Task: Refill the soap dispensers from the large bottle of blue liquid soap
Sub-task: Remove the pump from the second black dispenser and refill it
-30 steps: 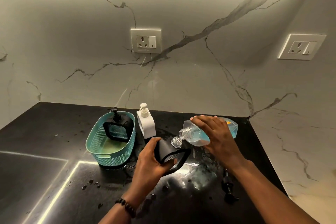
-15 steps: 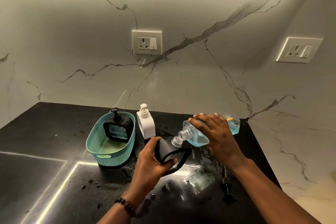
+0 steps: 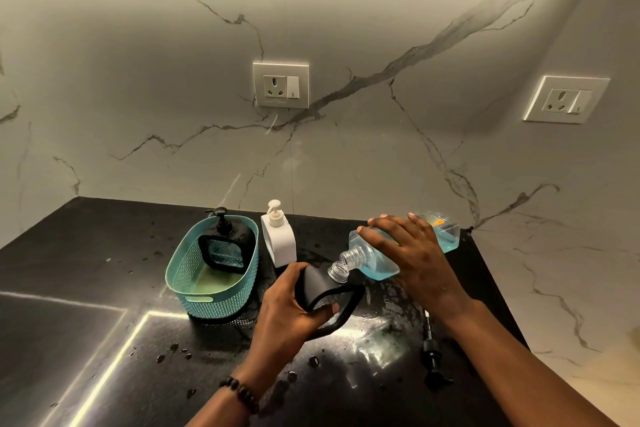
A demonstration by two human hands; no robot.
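Clamped over the big soap bottle (image 3: 377, 262), the right hand (image 3: 412, 253) tips its neck toward eight o'clock, mouth just above the open dispenser (image 3: 323, 284) that the left hand (image 3: 287, 308) grips tilted toward two.

From my feed I see a teal woven basket (image 3: 211, 282) standing on the black countertop (image 3: 69, 270), toward the back. Droplets (image 3: 173, 354) spot the counter in front of the basket, and a wet sheen (image 3: 377, 350) spreads to the basket's right. Behind the basket rises a marble backsplash (image 3: 138, 80). A white wall socket (image 3: 281, 85) sits above the basket, and a second socket (image 3: 566, 99) is on the wall far to its right.
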